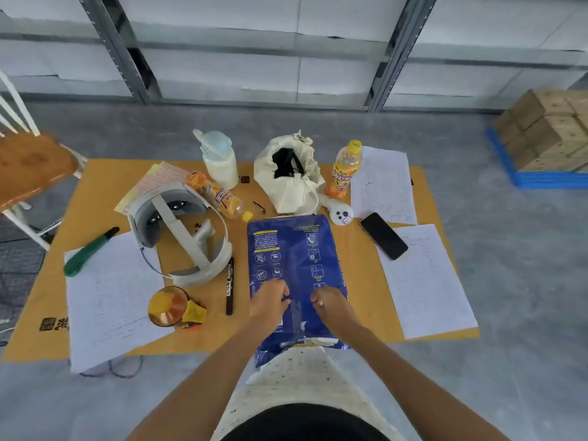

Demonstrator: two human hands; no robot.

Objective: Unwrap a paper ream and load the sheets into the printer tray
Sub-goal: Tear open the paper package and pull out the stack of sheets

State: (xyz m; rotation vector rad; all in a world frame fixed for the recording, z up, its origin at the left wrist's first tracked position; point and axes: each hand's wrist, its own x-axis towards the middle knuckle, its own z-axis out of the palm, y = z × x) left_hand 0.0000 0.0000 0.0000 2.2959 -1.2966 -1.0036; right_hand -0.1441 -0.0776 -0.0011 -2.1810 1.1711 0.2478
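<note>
Near the middle of the desk's (95, 186) front edge lies the blue paper ream (291, 249), lengthwise, its near end overhanging that edge with the wrapper crumpled and partly torn. Both hands rest on its near half: the left hand (268, 300) and the right hand (331, 302) sit side by side, fingers (283, 294) curled and pinched on the wrapper at either side of its centre seam. Behind the ream, toward the back edge, a cream cloth bag (289, 183) stands open with something black inside. Beside it stands a lidded jug (219, 157) of pale liquid and an upright orange drink bottle (346, 168); another such bottle (219, 195) lies on its side. Close to the front edge, left of the ream, a glass cup (167, 305) lies tipped over.
</note>
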